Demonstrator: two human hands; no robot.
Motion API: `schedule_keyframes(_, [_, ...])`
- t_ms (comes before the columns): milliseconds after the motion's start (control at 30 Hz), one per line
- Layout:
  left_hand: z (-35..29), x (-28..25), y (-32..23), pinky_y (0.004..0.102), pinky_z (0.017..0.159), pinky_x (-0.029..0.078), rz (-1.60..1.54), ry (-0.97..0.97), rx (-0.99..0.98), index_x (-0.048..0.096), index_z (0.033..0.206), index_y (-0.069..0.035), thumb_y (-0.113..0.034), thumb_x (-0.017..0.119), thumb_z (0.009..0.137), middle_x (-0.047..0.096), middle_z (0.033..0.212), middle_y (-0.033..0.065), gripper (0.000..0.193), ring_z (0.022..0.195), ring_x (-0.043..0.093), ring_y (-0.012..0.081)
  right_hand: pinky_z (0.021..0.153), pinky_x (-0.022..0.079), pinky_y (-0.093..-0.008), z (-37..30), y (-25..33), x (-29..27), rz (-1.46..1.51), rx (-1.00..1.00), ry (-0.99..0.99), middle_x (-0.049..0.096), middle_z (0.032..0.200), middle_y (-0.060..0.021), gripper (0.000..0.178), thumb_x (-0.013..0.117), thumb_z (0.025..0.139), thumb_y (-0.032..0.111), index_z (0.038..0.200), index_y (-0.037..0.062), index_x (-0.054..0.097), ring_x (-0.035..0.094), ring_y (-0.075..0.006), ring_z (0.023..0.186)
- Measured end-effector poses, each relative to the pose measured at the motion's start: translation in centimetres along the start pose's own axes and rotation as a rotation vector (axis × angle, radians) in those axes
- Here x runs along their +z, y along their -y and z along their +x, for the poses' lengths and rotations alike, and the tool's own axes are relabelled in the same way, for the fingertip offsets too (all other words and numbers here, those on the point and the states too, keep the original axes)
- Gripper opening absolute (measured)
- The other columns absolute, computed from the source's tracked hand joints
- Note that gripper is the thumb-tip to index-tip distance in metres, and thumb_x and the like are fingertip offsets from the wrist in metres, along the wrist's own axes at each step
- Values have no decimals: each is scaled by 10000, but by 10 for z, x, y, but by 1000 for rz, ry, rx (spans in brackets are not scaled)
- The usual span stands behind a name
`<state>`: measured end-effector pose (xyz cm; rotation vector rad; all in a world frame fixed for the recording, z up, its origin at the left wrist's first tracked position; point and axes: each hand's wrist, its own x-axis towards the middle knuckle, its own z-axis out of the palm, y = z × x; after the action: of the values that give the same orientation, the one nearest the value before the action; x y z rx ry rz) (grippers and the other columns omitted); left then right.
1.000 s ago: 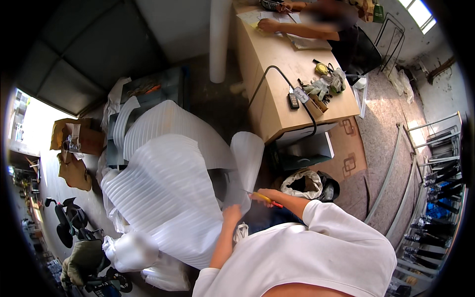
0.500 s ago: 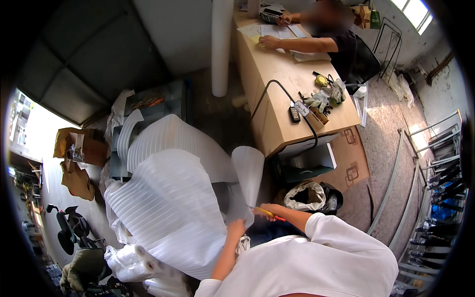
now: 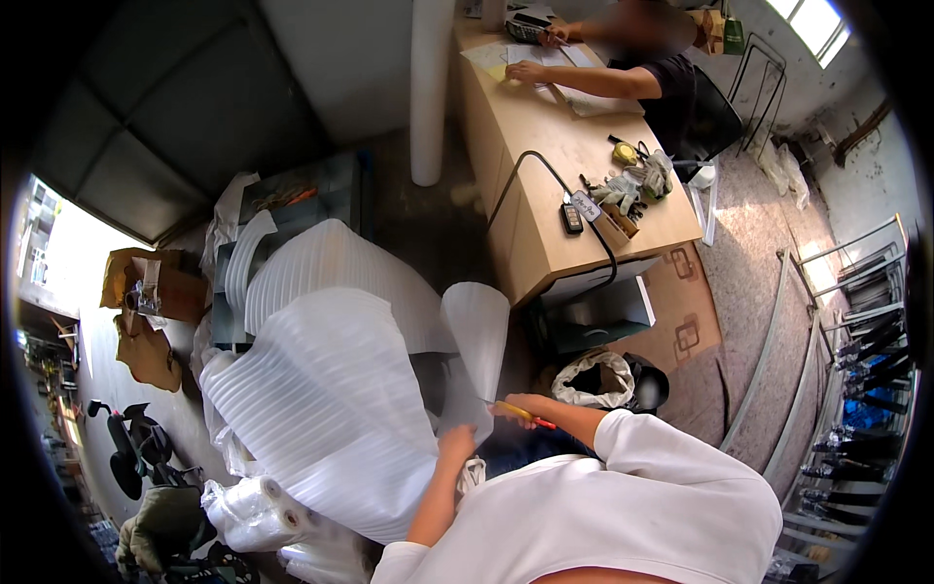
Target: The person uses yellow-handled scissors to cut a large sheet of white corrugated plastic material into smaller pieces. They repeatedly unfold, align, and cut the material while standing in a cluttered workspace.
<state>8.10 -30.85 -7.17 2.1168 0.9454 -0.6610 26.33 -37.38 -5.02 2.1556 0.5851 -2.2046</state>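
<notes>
A large white ribbed foam sheet (image 3: 321, 389) spreads in front of me in overlapping folds. Its right part curls upward into a cone-shaped flap (image 3: 475, 331). My left hand (image 3: 456, 444) is closed on the lower edge of the foam, below the flap. Close by on the right, my right hand (image 3: 525, 405) grips a slim yellow-and-red knife (image 3: 516, 413). The thin tip of the knife points left, at the foam flap's lower end. My fingers partly cover its handle, and the exact contact between tip and foam is too small to tell.
A wooden desk (image 3: 574, 204) holds gloves, a key fob and papers; another person's hand (image 3: 526, 71) rests there. A white sack (image 3: 593, 382) stands right of my hands. Plastic film rolls (image 3: 255, 514) lie lower left, cardboard (image 3: 156, 292) farther left. Metal racks line the right.
The view has shifted slightly, moving everything a little left in the picture. My two hands keep nearly the same places on the foam and the knife.
</notes>
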Motion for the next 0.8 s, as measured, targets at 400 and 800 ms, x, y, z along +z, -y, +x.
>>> schedule_keyframes(400, [-4, -10, -4, 424, 758, 440, 16, 14, 10, 582, 1019, -206, -176, 448, 765, 593, 908, 139, 289, 855, 560, 325, 377, 411, -286, 3, 3, -3, 33, -67, 6, 480, 536, -123, 697, 406, 713, 633, 854, -38, 527, 470, -186, 386])
schedule_keyframes(800, [-7, -10, -10, 411, 733, 437, 6, -47, 3, 613, 939, -170, -183, 467, 767, 598, 858, 149, 226, 827, 566, 317, 364, 416, -272, 6, -11, -3, 88, -49, 6, 439, 484, -95, 633, 438, 691, 651, 658, 19, 469, 450, -170, 347])
